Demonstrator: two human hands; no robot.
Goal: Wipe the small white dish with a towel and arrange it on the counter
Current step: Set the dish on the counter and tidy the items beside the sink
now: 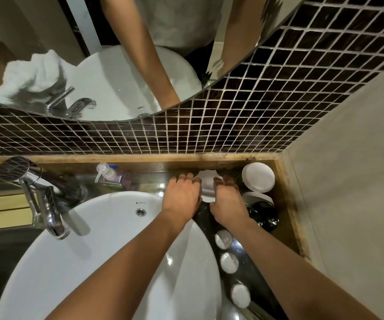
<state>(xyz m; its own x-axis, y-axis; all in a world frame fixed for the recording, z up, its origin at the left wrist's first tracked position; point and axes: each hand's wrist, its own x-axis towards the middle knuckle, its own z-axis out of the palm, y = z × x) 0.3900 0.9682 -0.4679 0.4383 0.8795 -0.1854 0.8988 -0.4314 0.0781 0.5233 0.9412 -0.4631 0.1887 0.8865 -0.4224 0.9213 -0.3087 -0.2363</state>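
Note:
The small white dish point(206, 187) sits low at the back of the dark counter point(244, 248), close under the tiled wall, right of the sink. My left hand point(181, 196) holds its left side, fingers curled onto the rim. On its right side is my right hand point(227, 200), fingers also on the rim. Most of the dish is hidden by both hands. A crumpled white towel point(31, 72) shows only as a reflection in the mirror, at the upper left; neither hand holds it.
The white basin point(107, 255) and chrome faucet point(47, 213) fill the lower left. A pump bottle point(106, 174) stands behind the basin. White-lidded jars point(258, 177) and a black jar point(265, 217) crowd the right corner. Three small white round pieces point(229, 262) line the counter strip.

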